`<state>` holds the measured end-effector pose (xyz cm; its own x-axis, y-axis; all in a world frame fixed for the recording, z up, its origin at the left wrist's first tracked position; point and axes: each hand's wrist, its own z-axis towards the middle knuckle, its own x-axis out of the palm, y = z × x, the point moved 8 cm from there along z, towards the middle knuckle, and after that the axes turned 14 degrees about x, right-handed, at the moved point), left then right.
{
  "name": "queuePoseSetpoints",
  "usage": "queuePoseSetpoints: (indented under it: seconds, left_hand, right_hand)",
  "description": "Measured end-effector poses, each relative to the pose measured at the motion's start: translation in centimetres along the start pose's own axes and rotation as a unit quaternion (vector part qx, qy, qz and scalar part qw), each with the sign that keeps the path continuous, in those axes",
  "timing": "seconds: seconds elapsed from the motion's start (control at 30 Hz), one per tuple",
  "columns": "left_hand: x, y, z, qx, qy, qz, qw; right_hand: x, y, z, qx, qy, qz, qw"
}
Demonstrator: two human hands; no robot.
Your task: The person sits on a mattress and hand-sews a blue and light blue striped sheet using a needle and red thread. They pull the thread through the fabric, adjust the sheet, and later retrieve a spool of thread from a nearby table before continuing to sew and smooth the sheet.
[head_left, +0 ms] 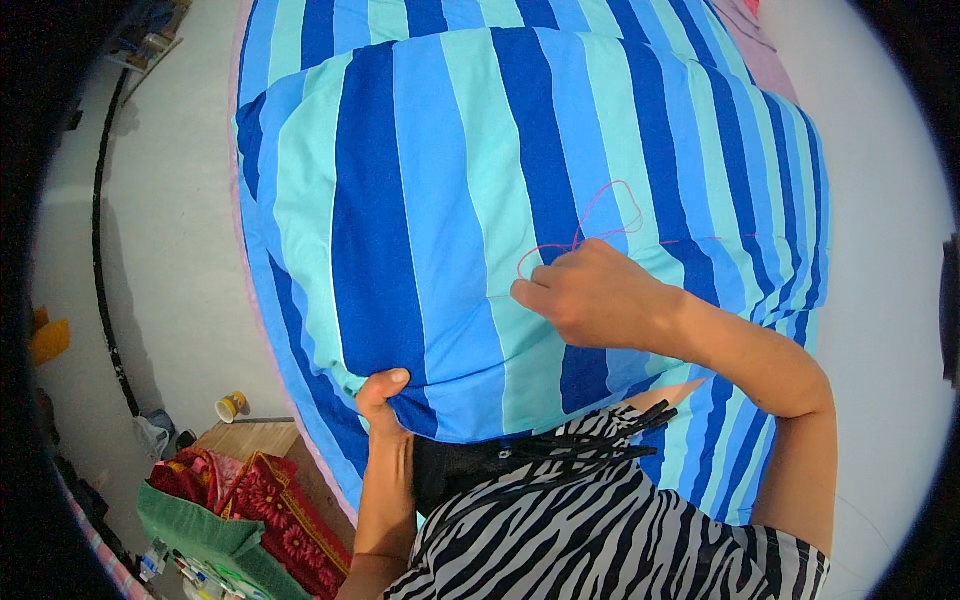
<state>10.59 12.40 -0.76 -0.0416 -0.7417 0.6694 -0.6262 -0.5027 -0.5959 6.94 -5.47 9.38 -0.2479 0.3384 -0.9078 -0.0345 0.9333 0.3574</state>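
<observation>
A thick quilt (450,210) striped in dark blue, light blue and aqua lies spread in front of me. My left hand (383,398) grips its near edge at the lower left, thumb on top and the other fingers hidden under the cloth. Over the middle of the quilt, my right hand (590,298) is closed in a pinch, its fingertips down at the fabric. Pink thread (638,212) loops out from this hand and lies on the stripes. Any needle in the fingers is too small or hidden to make out. A row of pink stitches (705,239) runs off to the right.
Beneath the quilt is a bed with a matching striped sheet (450,12). To the lower left, red patterned cloth (290,515) and a green cloth (195,525) lie by a wooden board (250,438). A yellow cup (231,406) lies on the floor behind them.
</observation>
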Motion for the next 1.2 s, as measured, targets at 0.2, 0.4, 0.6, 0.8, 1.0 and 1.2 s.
queuePoseSetpoints:
  seconds: [0.2,0.4,0.6,0.8,1.0,1.2]
  left_hand:
    - [0.4,0.2,0.0,-0.004,-0.011,0.008,1.0]
    - [-1.1,0.5,-0.2,0.002,-0.023,0.019,1.0]
    - [0.4,0.3,-0.7,-0.006,-0.015,0.048,0.999]
    - [0.8,1.4,-0.7,-0.031,-0.139,-0.014,0.99]
    - [-0.9,4.8,-0.7,-0.149,-0.22,-0.061,0.962]
    - [1.2,3.6,0.0,-0.107,-0.137,-0.094,0.98]
  right_hand:
    - [1.4,0.4,0.8,-0.014,0.027,0.007,1.0]
    - [2.6,0.0,1.1,0.0,-0.002,0.038,0.999]
    - [2.9,0.4,2.3,0.024,0.012,0.097,0.995]
    - [2.9,-2.3,1.6,0.104,-0.016,0.338,0.935]
    - [4.9,-3.1,1.1,0.148,-0.001,0.44,0.886]
    - [5.5,-3.6,0.7,0.164,0.014,0.466,0.869]
